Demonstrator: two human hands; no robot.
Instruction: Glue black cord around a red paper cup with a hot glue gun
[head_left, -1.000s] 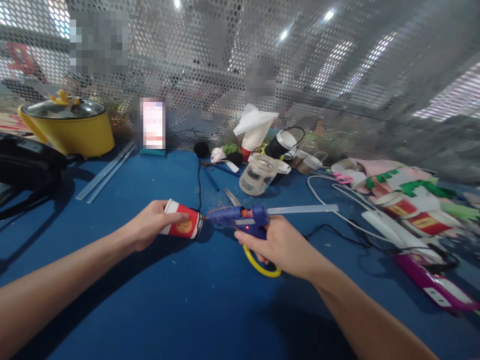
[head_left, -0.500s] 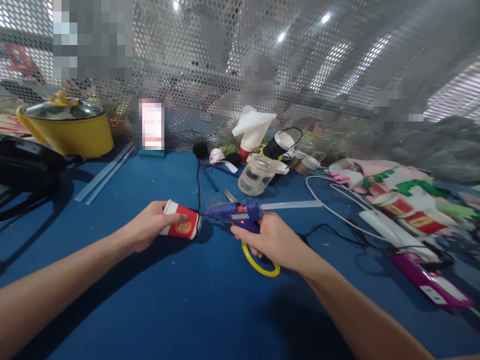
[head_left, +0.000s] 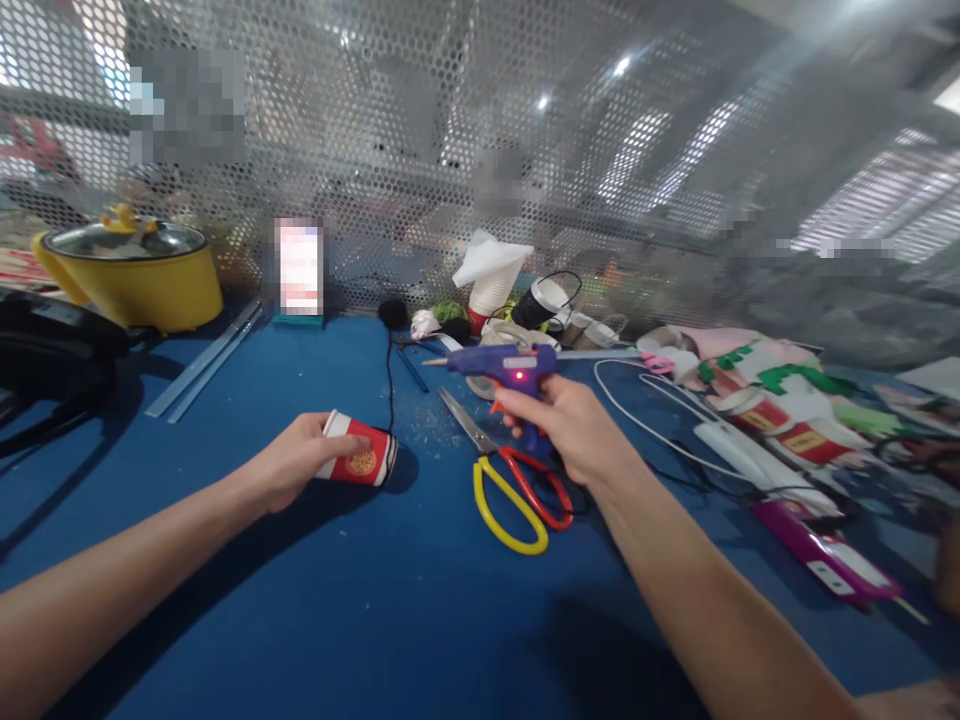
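I have one red and white cup (head_left: 358, 455) in my left hand (head_left: 296, 462), which is clamped on it with the thumb along the red side, a little left of the middle of the surface (head_left: 337, 610). The cup is on its side: its long axis runs left to right, and the end ringed with black yarn (head_left: 389, 385) points right and slightly near. From that end one strand runs far, toward a black ball (head_left: 392, 313). My right hand (head_left: 566, 420) is clamped round the grip of one glue gun (head_left: 499, 365), raised to the far right of the cup, the nozzle apart from it. The gun's long axis also runs left to right, almost level, nozzle pointing left; one clear stick (head_left: 596, 355) sticks out of its back, and one red light glows on its side. One pair of scissors (head_left: 480, 440) lies between my hands, its two loops, one yellow and one red, toward me, its tip pointing far and left. Over on the far left I count two clear strips (head_left: 206, 355), one lit phone (head_left: 298, 268) and one yellow pot (head_left: 146, 295). On the right lie two printed cups (head_left: 817, 440), side by side.
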